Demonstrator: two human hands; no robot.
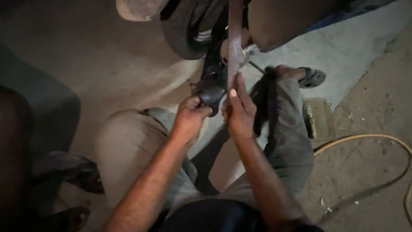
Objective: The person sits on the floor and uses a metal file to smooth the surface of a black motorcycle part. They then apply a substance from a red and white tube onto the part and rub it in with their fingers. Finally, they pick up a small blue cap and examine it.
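My left hand (pixel 189 116) is closed around a black rubbery part (pixel 211 92) that hangs below a motorcycle's underside. My right hand (pixel 238 109) grips the lower end of a long flat metal file (pixel 234 43), its thumb laid along the blade. The file runs straight up to a round metal fitting (pixel 244 56) beside the black part. Both hands are held close together between my bent knees. What the file's upper end touches is hidden by dark bodywork.
A black tyre (pixel 180 34) stands just behind the hands. My sandalled foot (pixel 311 77) rests on the concrete at right. A yellow hose (pixel 365 139) curves over the dirt at right. Another person's dark shoes (pixel 79 172) are at lower left.
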